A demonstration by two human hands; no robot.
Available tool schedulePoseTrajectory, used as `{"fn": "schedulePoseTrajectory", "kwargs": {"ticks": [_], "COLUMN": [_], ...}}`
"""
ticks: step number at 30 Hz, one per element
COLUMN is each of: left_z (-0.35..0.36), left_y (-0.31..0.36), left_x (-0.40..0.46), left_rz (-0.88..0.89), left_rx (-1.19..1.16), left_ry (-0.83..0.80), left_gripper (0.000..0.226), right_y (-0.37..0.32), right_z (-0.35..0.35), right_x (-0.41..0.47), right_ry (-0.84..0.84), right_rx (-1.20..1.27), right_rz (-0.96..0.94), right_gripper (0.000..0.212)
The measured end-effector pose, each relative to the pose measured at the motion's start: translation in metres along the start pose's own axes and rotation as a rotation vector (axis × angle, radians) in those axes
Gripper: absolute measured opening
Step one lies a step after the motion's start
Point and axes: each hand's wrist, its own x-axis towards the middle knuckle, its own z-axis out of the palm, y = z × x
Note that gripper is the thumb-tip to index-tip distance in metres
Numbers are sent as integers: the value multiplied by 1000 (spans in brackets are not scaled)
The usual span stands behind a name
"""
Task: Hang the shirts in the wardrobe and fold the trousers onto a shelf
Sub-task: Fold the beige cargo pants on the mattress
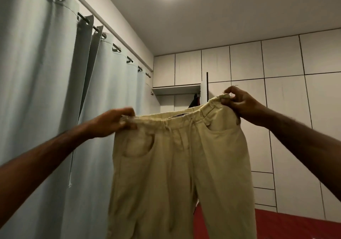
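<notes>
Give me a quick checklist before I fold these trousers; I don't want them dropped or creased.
1. Left hand has a grip on the waistband: ok.
2. Right hand pinches the other end of the waistband: ok.
3. Beige trousers hang open, front facing the camera, waistband spread: ok.
4. Waistband level: not ok, the right end is higher.
5. Legs hanging free at the hems: cannot tell, out of frame.
6. Wardrobe door open behind the trousers: ok; a free shelf: cannot tell.
</notes>
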Motion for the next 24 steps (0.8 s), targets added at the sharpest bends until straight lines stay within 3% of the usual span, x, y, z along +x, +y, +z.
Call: {"fn": "schedulePoseTrajectory", "kwargs": {"ticks": [3, 5, 7, 9, 11, 14, 17, 21, 24], "left_z": [3, 10, 19, 31, 43, 53, 48, 53, 59], "left_y": [-7, -9, -10, -16, -17, -1, 26, 78, 107], "left_x": [-1, 4, 13, 25, 41, 79, 124, 170, 175], "left_rz": [-120, -175, -238, -363, -537, -689, -645, -468, -395], "left_rx": [-444, -536, -481, -238, -38, -116, -305, -442, -560], "left_ry": [341, 442, 460, 440, 428, 484, 553, 562, 538], "left_gripper": [41, 24, 12, 14, 19, 22, 26, 28, 31], "right_y": [5, 9, 18, 32, 50, 48, 9, -35, -49], "right_z": [-18, -22, -14, 1, 16, 39, 59, 95, 105], "right_x": [-11, -16, -9, 5, 25, 51, 71, 96, 97], "right_ry": [-145, -180, -92, 106, 332, 504, 562, 505, 437], "right_rx": [284, 449, 463, 248, 27, -136, -278, -218, -5], "right_rz": [96, 143, 232, 436, 589, 547, 425, 212, 176], "right_gripper": [30, 47, 35, 18, 15, 18, 19, 17, 37]}}
